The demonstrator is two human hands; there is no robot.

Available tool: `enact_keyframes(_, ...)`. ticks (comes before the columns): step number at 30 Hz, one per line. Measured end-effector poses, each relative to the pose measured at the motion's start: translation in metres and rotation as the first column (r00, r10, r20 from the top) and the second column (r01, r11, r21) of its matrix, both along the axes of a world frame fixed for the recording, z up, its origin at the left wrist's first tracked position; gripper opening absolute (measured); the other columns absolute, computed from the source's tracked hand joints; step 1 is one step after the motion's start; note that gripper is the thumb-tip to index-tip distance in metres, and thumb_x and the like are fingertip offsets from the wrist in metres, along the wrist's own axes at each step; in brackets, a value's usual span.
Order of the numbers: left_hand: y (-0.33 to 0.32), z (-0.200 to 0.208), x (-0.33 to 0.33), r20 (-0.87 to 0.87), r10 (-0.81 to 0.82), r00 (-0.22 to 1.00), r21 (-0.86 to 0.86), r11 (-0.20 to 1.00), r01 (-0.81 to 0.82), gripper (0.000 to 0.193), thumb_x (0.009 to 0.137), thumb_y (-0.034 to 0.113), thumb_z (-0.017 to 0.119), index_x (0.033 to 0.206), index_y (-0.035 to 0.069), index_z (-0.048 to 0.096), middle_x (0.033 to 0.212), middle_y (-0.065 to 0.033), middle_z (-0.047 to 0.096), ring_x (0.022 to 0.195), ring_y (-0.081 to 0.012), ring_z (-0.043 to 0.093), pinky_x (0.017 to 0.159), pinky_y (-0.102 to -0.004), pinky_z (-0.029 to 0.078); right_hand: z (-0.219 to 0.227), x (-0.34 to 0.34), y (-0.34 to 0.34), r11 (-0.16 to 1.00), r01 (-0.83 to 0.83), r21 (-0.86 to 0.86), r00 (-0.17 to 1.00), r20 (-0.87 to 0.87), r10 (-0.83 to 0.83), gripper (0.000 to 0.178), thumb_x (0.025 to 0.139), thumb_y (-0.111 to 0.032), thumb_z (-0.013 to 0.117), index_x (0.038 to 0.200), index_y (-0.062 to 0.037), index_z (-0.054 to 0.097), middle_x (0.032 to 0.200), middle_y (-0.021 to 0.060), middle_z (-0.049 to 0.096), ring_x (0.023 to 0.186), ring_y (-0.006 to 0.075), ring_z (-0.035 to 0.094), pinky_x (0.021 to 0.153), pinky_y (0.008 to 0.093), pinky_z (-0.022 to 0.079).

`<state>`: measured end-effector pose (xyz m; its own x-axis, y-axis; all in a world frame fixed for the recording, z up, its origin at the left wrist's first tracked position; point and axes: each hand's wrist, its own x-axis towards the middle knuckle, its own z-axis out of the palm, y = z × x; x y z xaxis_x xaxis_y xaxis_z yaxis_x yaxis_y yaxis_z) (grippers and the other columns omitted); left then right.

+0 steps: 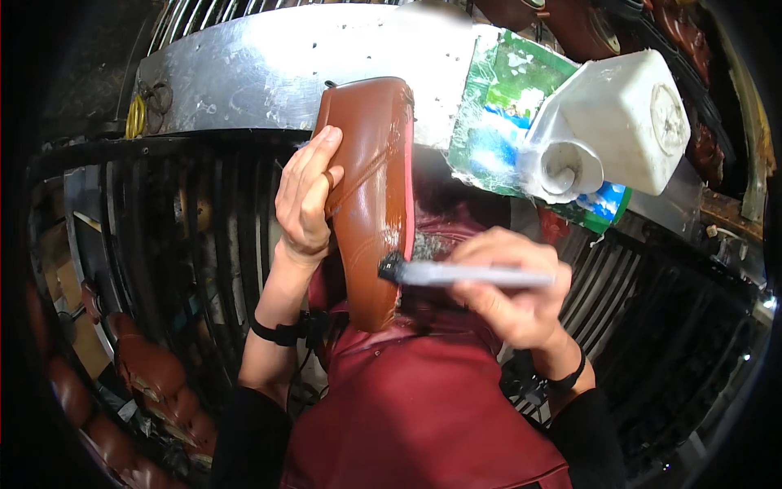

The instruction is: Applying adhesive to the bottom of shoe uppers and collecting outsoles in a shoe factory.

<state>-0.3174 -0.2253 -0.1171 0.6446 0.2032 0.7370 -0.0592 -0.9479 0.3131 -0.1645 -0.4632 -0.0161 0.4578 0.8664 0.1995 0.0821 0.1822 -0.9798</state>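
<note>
Our left hand [303, 200] clasped the shoe [361, 183], our right hand [513, 285] the brush [436, 274]; the leather edge [396, 224] seemed only part-coated.

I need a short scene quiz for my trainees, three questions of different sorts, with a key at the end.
1. Which hand holds the brush, and what is the other hand on?
2. True or false: a pink strip runs along the right side of the brown shoe, as pictured.
3. What shows beneath the white container?
A) a wooden crate
B) a green and blue sheet
C) a folded towel

Key:
1. The right hand holds it; the left hand is on the brown shoe.
2. True.
3. B.
</note>
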Motion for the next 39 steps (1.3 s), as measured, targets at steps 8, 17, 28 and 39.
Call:
enact_keyframes(8,-0.009,0.015,0.006,0.033,0.022,0.999,0.064,0.998,-0.024,0.035,0.089,-0.013,0.069,0.117,-0.003,0.051,0.126,-0.028,0.07,0.114,-0.0432,0.072,0.095,-0.0487,0.06,0.029,-0.03,-0.035,0.976,-0.192,0.103,0.957,0.241,0.163,0.022,0.09,-0.006,0.072,0.103,0.0122,0.071,0.101,0.026,0.071,0.08,0.0352,0.074,0.065,0.0373,0.061)
enact_keyframes(17,-0.019,0.041,0.014,-0.118,0.15,0.982,0.005,0.989,-0.15,0.039,0.083,-0.009,0.069,0.121,-0.005,0.06,0.123,-0.0215,0.072,0.113,-0.0376,0.072,0.098,-0.0453,0.058,0.051,-0.002,-0.007,0.993,0.111,-0.042,0.974,-0.191,-0.117,0.011,0.095,0.0,0.067,0.101,0.009,0.071,0.091,0.0195,0.075,0.061,0.0134,0.066,0.056,0.0252,0.051)
enact_keyframes(28,0.009,0.108,0.049,-0.35,0.101,0.931,-0.222,0.957,-0.187,0.047,0.082,-0.008,0.067,0.128,-0.002,0.058,0.116,-0.0236,0.072,0.109,-0.0421,0.071,0.094,-0.0446,0.057,0.103,0.045,0.021,0.994,-0.038,0.102,0.951,0.31,0.005,0.024,0.071,-0.007,0.078,0.092,0.0047,0.071,0.092,0.0202,0.076,0.085,0.0289,0.076,0.081,0.0376,0.06)
enact_keyframes(39,0.078,0.135,0.084,-0.357,-0.241,0.903,-0.521,0.853,0.022,0.079,0.054,0.0,0.091,0.126,0.001,0.058,0.114,-0.0195,0.069,0.111,-0.0424,0.067,0.097,-0.0453,0.054,0.054,0.098,0.076,0.951,0.143,0.275,0.919,0.319,-0.231,0.024,0.075,0.003,0.076,0.098,0.0067,0.073,0.102,0.0181,0.077,0.092,0.0254,0.074,0.085,0.0361,0.057)
